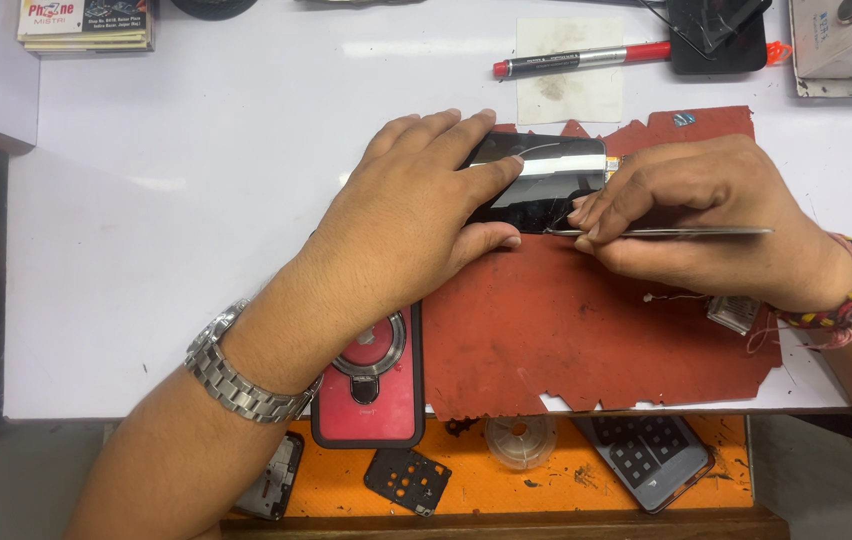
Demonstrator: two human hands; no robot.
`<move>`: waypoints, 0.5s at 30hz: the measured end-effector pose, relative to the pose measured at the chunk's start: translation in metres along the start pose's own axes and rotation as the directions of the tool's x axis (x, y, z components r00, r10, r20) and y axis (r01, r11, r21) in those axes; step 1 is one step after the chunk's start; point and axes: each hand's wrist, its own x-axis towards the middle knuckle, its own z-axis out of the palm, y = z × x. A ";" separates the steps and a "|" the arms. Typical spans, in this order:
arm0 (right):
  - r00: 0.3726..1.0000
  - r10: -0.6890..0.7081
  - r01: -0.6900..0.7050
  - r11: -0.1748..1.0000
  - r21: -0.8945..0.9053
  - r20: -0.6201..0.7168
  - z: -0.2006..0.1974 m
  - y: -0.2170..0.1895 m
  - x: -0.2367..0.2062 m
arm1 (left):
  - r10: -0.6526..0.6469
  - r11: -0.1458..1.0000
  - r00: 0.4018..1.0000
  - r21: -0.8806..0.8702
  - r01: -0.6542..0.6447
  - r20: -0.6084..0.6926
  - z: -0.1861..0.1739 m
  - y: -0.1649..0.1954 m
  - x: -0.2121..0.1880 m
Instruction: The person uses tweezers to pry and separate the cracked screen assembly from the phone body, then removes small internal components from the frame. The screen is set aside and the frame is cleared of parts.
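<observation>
- The left hand (416, 215) is pressing flat on the phone (546, 180), fingers spread over its left end.
- The right hand (706, 215) is pinching tweezers (666, 232), tips touching the phone's near edge.
- The phone is lying on the red mat (586, 330), at its far side.
- A red case (371, 385) is lying near the left wrist.

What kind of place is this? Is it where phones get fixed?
Probably yes, a phone repair bench. The left hand steadies a dark phone on a torn red mat while the right hand works at it with tweezers. Loose phone parts lie on the orange shelf below.
</observation>
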 end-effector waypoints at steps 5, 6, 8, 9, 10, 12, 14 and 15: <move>0.998 -0.049 0.049 0.999 0.004 0.026 -0.001 0.002 -0.001 | -0.006 1.000 1.000 0.009 0.006 0.006 0.000 0.000 0.001; 0.998 -0.049 0.049 0.999 0.009 0.025 -0.001 0.003 -0.002 | -0.011 1.000 1.000 0.007 0.011 0.011 0.001 0.000 0.001; 0.998 -0.046 0.046 0.999 0.016 -0.031 0.002 0.004 -0.003 | -0.005 1.000 1.000 0.006 0.005 0.005 0.000 0.000 0.001; 0.997 -0.044 0.045 0.999 0.022 -0.058 0.004 0.004 -0.004 | -0.004 1.000 1.000 0.005 0.004 0.003 0.000 0.000 0.001; 0.997 -0.046 0.047 0.999 0.008 -0.065 0.005 0.004 -0.004 | -0.004 1.000 1.000 0.005 0.004 0.004 0.000 0.000 0.000; 0.995 -0.052 0.051 0.999 -0.020 -0.080 0.007 0.004 -0.004 | -0.003 1.000 1.000 0.005 0.003 0.007 0.000 0.000 0.000; 0.997 -0.060 0.059 0.998 -0.017 -0.050 0.006 0.004 -0.004 | -0.005 1.000 1.000 0.003 0.005 0.005 -0.001 0.000 0.000; 0.997 -0.064 0.063 0.998 -0.015 -0.037 0.004 0.004 -0.003 | -0.004 1.000 1.000 0.003 0.004 0.005 -0.001 0.000 -0.001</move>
